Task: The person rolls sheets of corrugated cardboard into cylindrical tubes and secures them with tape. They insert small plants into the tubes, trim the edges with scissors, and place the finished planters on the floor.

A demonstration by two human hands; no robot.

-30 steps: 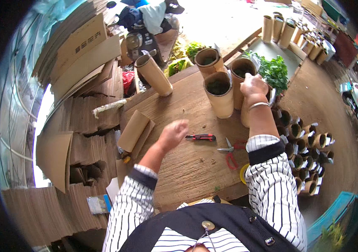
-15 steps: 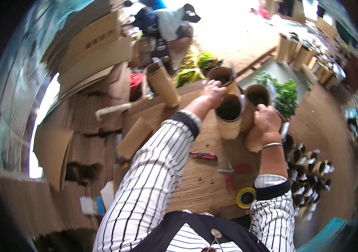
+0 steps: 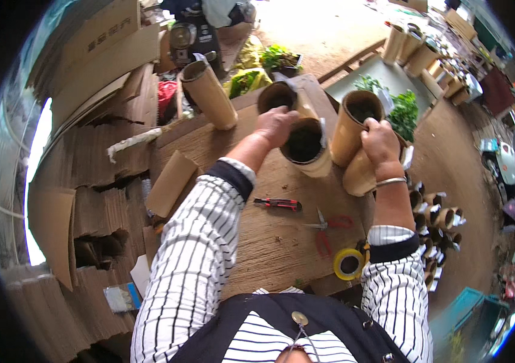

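My left hand (image 3: 274, 126) is closed on the rim of a brown cardboard tube (image 3: 277, 95) at the far side of the wooden table. Right beside that hand stands another cardboard tube (image 3: 315, 162), open at the top with a dark inside. My right hand (image 3: 382, 144) has its fingers curled over the rim of a third tube (image 3: 343, 136), which stands upright and holds something dark. Under the right forearm a further tube (image 3: 359, 175) leans or lies, partly hidden by the hand. Leafy green plants (image 3: 404, 112) show just behind the right hand.
On the table (image 3: 257, 254) lie a red-black utility knife (image 3: 278, 204), red-handled scissors (image 3: 325, 225) and a yellow tape roll (image 3: 348, 264). A tilted tube (image 3: 210, 97) stands far left, near a loose cardboard piece (image 3: 171, 183). Cardboard stacks (image 3: 106, 212) fill the left; several tubes (image 3: 439, 218) stand at right.
My view has shifted, so the table items sit higher and further left. The tube at my right hand now stands further apart from the middle tube. Both hands keep their grip.
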